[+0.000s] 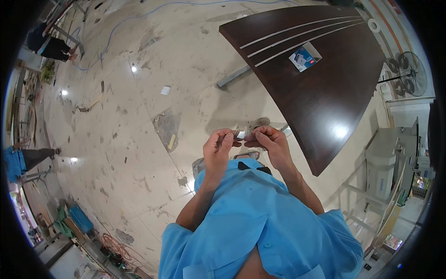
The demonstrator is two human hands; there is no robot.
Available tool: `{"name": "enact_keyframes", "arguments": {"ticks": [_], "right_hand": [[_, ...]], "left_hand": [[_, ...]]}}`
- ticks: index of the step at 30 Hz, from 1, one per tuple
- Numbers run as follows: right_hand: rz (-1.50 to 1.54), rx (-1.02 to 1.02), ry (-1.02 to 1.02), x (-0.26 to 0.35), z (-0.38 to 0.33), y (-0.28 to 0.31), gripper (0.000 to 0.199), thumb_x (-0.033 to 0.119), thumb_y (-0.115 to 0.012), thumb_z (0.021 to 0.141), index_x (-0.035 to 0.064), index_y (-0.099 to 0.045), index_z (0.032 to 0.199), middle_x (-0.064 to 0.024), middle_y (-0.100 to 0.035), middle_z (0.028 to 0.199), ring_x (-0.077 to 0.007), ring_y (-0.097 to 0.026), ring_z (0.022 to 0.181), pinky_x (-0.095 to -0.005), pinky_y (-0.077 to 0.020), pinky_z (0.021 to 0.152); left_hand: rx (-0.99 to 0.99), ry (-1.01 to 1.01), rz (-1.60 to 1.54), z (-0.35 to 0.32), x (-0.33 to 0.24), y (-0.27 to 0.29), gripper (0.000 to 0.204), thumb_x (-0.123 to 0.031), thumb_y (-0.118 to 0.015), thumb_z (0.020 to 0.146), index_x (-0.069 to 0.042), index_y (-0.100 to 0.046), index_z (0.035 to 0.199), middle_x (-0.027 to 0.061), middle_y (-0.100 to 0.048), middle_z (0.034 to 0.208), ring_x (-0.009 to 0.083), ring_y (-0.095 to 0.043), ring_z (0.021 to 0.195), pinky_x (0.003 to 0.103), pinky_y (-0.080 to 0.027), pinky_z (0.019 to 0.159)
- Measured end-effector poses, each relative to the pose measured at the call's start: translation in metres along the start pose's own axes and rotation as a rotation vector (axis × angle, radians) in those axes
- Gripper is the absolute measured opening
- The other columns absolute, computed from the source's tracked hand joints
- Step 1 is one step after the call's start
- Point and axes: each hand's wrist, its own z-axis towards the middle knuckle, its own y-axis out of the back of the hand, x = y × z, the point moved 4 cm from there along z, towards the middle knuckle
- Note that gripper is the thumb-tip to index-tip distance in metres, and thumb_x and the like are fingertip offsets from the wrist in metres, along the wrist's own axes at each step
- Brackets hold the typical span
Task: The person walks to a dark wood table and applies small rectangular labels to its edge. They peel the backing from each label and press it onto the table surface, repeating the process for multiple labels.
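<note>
In front of my waist, a small white piece point(241, 135), partly see-through at its edges, is stretched between my hands. My left hand point(217, 148) pinches one end between thumb and fingers. At the other end, my right hand point(273, 145) is closed in a pinch. The fingers cover much of the piece, so its exact kind is too small to make out. Ahead and to the right stands a dark brown wooden tabletop point(320, 97), apart from both hands. On it lie a blue and white cardboard box point(303, 57) and three long thin pale strips point(288, 48).
A white roll point(373, 25) sits at the tabletop's far right edge. Past it stands a fan point(407, 73). A blue hose point(111, 35) crosses the stained tile floor point(116, 153). At far left are two other people point(28, 160). Orange hose point(118, 246) lies coiled at lower left.
</note>
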Motion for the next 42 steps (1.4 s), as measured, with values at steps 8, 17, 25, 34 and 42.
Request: {"name": "enact_keyframes", "arguments": {"ticks": [8, 17, 25, 34, 42], "right_hand": [[-0.033, -0.065, 0.152, 0.006, 0.004, 0.013, 0.02, 0.017, -0.057, 0.102, -0.0008, -0.066, 0.106, -0.0136, -0.073, 0.093, -0.0214, -0.073, 0.083, -0.0319, -0.0582, 0.076], [-1.125, -0.269, 0.077, -0.08, 0.015, 0.068, 0.045, 0.019, -0.062, 0.096, -0.0012, -0.053, 0.135, -0.0175, -0.07, 0.109, -0.0292, -0.069, 0.095, -0.0403, -0.0545, 0.083], [0.259, 0.101, 0.0, -0.041, -0.018, 0.038, 0.051, 0.038, -0.046, 0.107, -0.0035, -0.054, 0.135, -0.0149, -0.067, 0.123, -0.027, -0.069, 0.106, -0.0408, -0.0545, 0.094], [0.408, 0.014, -0.079, -0.032, -0.029, 0.055, 0.043, 0.036, -0.051, 0.106, -0.0013, -0.063, 0.124, -0.0127, -0.07, 0.111, -0.0213, -0.071, 0.097, -0.0376, -0.0562, 0.09], [0.322, -0.178, -0.02, -0.022, -0.05, 0.061, 0.028, 0.012, -0.065, 0.097, -0.0021, -0.064, 0.121, -0.0083, -0.071, 0.1, -0.0162, -0.069, 0.089, -0.0306, -0.0564, 0.085]], "left_hand": [[0.023, -0.001, -0.223, 0.02, 0.001, 0.001, 0.023, -0.018, -0.055, 0.105, 0.003, -0.059, 0.113, 0.0119, -0.069, 0.104, 0.0188, -0.07, 0.091, 0.033, -0.058, 0.08], [-0.222, -0.005, -0.156, 0.035, -0.005, 0.029, 0.019, -0.016, -0.056, 0.104, 0.0, -0.06, 0.112, 0.0116, -0.068, 0.104, 0.0217, -0.071, 0.094, 0.034, -0.061, 0.08], [0.197, -0.965, 0.897, -0.005, -0.023, -0.044, 0.015, -0.001, -0.067, 0.093, -0.001, -0.066, 0.108, 0.0184, -0.068, 0.115, 0.0293, -0.071, 0.102, 0.036, -0.06, 0.082], [0.668, -1.259, 1.019, -0.021, -0.02, -0.058, 0.031, -0.001, -0.074, 0.074, -0.002, -0.071, 0.104, 0.0125, -0.067, 0.107, 0.0291, -0.067, 0.099, 0.04, -0.058, 0.085], [0.747, -1.188, 1.003, -0.015, -0.025, -0.065, 0.022, 0.001, -0.077, 0.076, -0.004, -0.07, 0.097, 0.0076, -0.071, 0.092, 0.0248, -0.067, 0.087, 0.039, -0.055, 0.078]]}}
